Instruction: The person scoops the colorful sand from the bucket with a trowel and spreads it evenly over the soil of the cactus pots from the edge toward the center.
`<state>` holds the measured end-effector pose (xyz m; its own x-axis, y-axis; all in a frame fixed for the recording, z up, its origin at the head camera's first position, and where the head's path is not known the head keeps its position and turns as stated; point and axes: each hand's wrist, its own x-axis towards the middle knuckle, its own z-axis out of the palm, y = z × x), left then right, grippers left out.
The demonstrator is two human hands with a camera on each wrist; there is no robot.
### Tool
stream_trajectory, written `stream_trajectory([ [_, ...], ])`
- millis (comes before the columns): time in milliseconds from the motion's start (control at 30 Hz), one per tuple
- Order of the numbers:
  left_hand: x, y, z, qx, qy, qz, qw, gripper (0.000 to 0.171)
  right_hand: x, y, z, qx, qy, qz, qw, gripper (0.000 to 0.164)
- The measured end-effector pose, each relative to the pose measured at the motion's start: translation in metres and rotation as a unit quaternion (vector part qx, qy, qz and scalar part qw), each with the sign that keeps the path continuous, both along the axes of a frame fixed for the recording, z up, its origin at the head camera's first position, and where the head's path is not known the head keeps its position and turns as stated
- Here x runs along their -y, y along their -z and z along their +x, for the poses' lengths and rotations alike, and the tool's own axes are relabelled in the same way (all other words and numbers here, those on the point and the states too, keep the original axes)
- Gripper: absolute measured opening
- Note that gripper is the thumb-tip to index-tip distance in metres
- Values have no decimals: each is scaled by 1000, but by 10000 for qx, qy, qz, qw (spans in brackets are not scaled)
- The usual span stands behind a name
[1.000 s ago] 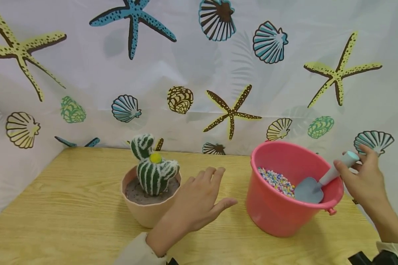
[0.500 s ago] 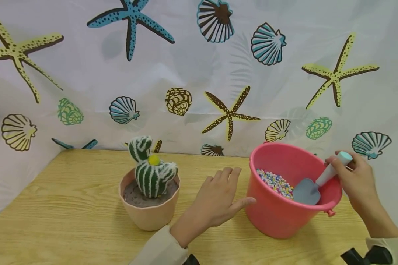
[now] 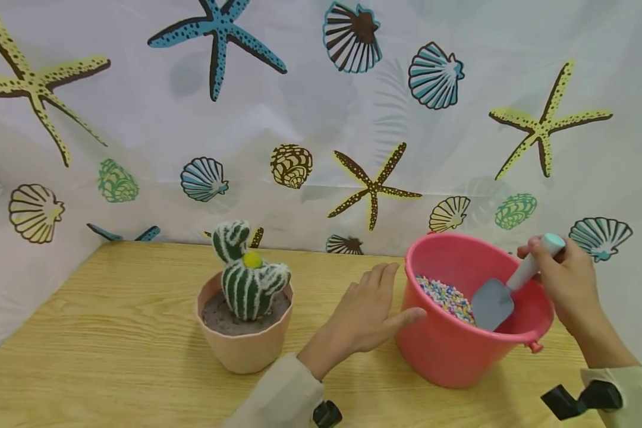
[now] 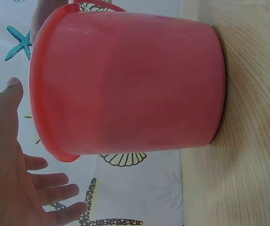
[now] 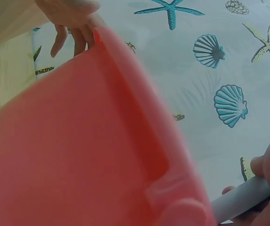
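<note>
A pink bucket (image 3: 444, 356) stands on the right of the table, holding a bed of small multicoloured beads (image 3: 445, 297). My right hand (image 3: 571, 288) grips the pale handle of a toy shovel (image 3: 493, 304) over the bucket's right rim. Its grey-blue blade is inside the bucket, by the beads. My left hand (image 3: 365, 312) hovers at the left rim with fingers extended, thumb near the bucket wall. In the left wrist view a small gap separates this hand (image 4: 12, 165) from the bucket (image 4: 130, 84). The right wrist view shows the shovel handle (image 5: 242, 199) between fingers and thumb.
A knitted cactus (image 3: 248, 288) with a yellow bobble sits in a peach pot (image 3: 243, 353) left of the bucket. The wood-grain table (image 3: 112, 333) ends at a white curtain (image 3: 310, 107) printed with starfish and shells.
My left hand has moved right, from beside the pot to the bucket's left rim. My right hand has closed round the shovel handle and shifted left, turning the blade slightly.
</note>
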<state>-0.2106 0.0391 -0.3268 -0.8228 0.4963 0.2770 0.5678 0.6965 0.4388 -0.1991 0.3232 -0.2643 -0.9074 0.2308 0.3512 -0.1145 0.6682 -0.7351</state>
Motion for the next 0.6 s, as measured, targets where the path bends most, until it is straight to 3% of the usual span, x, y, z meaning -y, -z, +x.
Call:
stream_trajectory([
  [267,-11,2,-4,391,274,639,9968,89,1,-2,-14,-32,-187,183,9997,48],
  [600,-20,1,-9,553,288,665,9958,97,4,2,-28,-184,-690,188,9973,41],
])
